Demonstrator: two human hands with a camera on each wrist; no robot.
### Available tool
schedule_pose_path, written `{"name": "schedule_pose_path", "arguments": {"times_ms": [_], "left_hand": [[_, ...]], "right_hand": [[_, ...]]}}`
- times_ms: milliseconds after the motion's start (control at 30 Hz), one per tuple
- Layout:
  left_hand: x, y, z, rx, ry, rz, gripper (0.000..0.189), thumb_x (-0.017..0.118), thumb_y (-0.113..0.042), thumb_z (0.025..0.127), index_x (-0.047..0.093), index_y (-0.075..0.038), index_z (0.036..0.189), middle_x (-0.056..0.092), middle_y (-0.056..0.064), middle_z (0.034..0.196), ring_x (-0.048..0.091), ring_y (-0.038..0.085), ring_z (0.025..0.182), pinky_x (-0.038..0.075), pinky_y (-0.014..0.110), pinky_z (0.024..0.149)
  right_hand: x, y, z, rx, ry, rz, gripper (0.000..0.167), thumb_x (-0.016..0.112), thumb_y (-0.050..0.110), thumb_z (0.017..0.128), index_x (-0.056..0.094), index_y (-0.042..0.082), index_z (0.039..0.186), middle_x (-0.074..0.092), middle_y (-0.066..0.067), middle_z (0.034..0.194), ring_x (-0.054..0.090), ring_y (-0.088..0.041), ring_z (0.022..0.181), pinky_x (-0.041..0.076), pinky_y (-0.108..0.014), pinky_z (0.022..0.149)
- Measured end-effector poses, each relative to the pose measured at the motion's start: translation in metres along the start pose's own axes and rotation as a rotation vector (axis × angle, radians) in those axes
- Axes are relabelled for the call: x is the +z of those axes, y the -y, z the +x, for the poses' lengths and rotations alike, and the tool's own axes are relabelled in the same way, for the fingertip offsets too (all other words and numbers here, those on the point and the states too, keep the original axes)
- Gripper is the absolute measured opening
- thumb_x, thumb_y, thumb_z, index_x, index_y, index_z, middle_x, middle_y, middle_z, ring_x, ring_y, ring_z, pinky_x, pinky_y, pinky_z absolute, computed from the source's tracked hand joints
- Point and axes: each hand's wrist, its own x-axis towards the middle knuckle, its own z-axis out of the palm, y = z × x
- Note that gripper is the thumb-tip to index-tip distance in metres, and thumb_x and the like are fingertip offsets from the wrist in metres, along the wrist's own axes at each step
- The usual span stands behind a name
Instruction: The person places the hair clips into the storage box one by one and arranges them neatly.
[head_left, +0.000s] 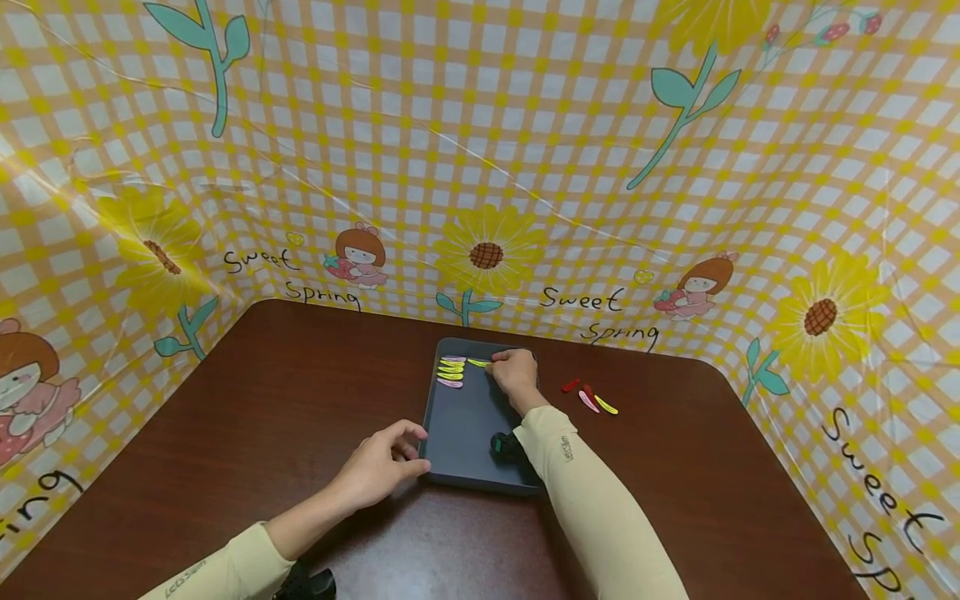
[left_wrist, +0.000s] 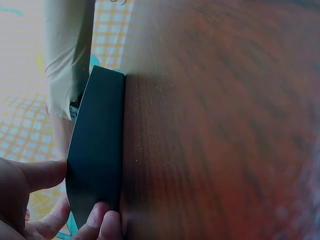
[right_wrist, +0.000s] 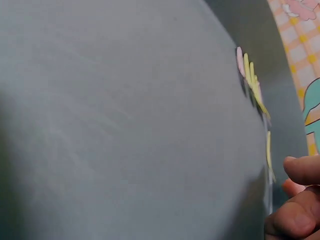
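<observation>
A dark grey tray [head_left: 480,433] lies on the table. My left hand [head_left: 386,462] holds it at the near-left corner; in the left wrist view, the thumb [left_wrist: 47,174] meets the rim and the fingertips [left_wrist: 99,214] touch the outer wall. Inside the tray's far left, pink and yellow hair clips [head_left: 451,372] lie in a stacked column. To their right is a single yellow hair clip [head_left: 477,362]. My right hand [head_left: 516,372] is at that clip's right end, fingers bent; the right wrist view shows thumb and fingertips slightly apart beside the yellow clip [right_wrist: 269,152].
Right of the tray, loose on the brown table [head_left: 322,392], are red clips [head_left: 571,385], a pink clip [head_left: 588,402] and a yellow clip [head_left: 606,405]. A checked, flower-printed cloth [head_left: 390,183] rises around the table's back and sides.
</observation>
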Motion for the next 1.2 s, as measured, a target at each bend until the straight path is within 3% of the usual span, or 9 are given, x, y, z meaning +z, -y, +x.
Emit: {"name": "schedule_pose_path", "arguments": {"times_ms": [200,300,400,567,633,800,967,1067,1200], "left_hand": [[-0.002,-0.001,0.0,0.0,-0.002,-0.006,0.034,0.079,-0.018,0.087,0.065,-0.013,0.117,0.065,0.002,0.09,0.06,0.015,0.077,0.047,0.033,0.064],[-0.002,0.0,0.0,0.002,-0.004,-0.005,0.034,0.08,-0.019,0.086,0.065,-0.014,0.117,0.065,0.002,0.09,0.06,0.015,0.077,0.047,0.033,0.064],[-0.002,0.0,0.0,0.001,-0.007,-0.005,0.035,0.08,-0.02,0.086,0.065,-0.014,0.117,0.065,0.002,0.09,0.06,0.015,0.077,0.047,0.033,0.064],[-0.001,-0.001,0.0,-0.002,-0.001,-0.008,0.035,0.079,-0.019,0.087,0.065,-0.014,0.118,0.064,0.002,0.091,0.06,0.015,0.077,0.047,0.033,0.064],[-0.001,-0.001,0.0,-0.001,0.002,-0.01,0.035,0.079,-0.019,0.087,0.065,-0.014,0.118,0.064,0.003,0.091,0.06,0.015,0.077,0.047,0.033,0.064],[-0.001,-0.001,0.0,0.005,0.005,-0.014,0.035,0.079,-0.019,0.087,0.065,-0.013,0.118,0.064,0.003,0.09,0.06,0.015,0.076,0.046,0.033,0.064],[-0.001,0.0,0.0,0.006,0.006,-0.013,0.035,0.079,-0.02,0.087,0.065,-0.014,0.118,0.064,0.003,0.09,0.06,0.015,0.076,0.047,0.033,0.064],[-0.001,0.001,0.0,0.005,0.005,-0.01,0.035,0.079,-0.02,0.087,0.065,-0.014,0.118,0.064,0.003,0.091,0.06,0.015,0.077,0.047,0.033,0.065],[0.0,0.001,0.0,0.003,0.005,-0.006,0.035,0.079,-0.02,0.087,0.065,-0.014,0.118,0.064,0.002,0.09,0.06,0.015,0.077,0.047,0.033,0.065]], "right_hand": [[-0.012,0.008,-0.005,0.038,0.044,0.062,0.027,0.072,0.009,0.089,0.074,0.005,0.116,0.071,-0.011,0.094,0.048,-0.013,0.057,0.04,-0.026,0.051],[-0.019,0.014,-0.009,0.039,0.063,0.083,0.027,0.07,0.009,0.091,0.074,0.004,0.117,0.072,-0.014,0.092,0.042,-0.012,0.049,0.036,-0.026,0.048],[-0.027,0.018,-0.015,0.019,0.076,0.09,0.027,0.07,0.011,0.09,0.074,0.003,0.116,0.071,-0.013,0.101,0.044,-0.012,0.053,0.037,-0.026,0.049],[-0.041,0.02,-0.02,0.031,0.102,0.133,0.028,0.07,0.013,0.091,0.073,0.004,0.117,0.059,0.001,0.069,0.033,-0.009,0.045,0.032,-0.025,0.045],[-0.048,0.018,-0.021,0.034,0.111,0.152,0.028,0.07,0.013,0.092,0.073,0.003,0.118,0.055,0.004,0.066,0.027,-0.008,0.041,0.029,-0.025,0.043],[-0.064,0.009,-0.023,0.031,0.116,0.17,0.028,0.069,0.014,0.092,0.073,0.003,0.117,0.067,-0.002,0.082,0.026,-0.008,0.041,0.029,-0.024,0.043],[-0.081,0.0,-0.026,0.039,0.128,0.197,0.026,0.068,0.014,0.094,0.072,0.004,0.117,0.047,0.007,0.051,0.024,-0.008,0.04,0.028,-0.024,0.043],[-0.092,-0.007,-0.029,0.036,0.146,0.218,0.029,0.066,0.014,0.096,0.069,0.001,0.122,0.038,0.009,0.048,0.024,-0.008,0.04,0.026,-0.024,0.043],[-0.105,-0.017,-0.033,0.044,0.154,0.232,0.034,0.065,0.016,0.097,0.066,0.0,0.127,0.039,0.011,0.048,0.024,-0.007,0.04,0.026,-0.024,0.044]]}}
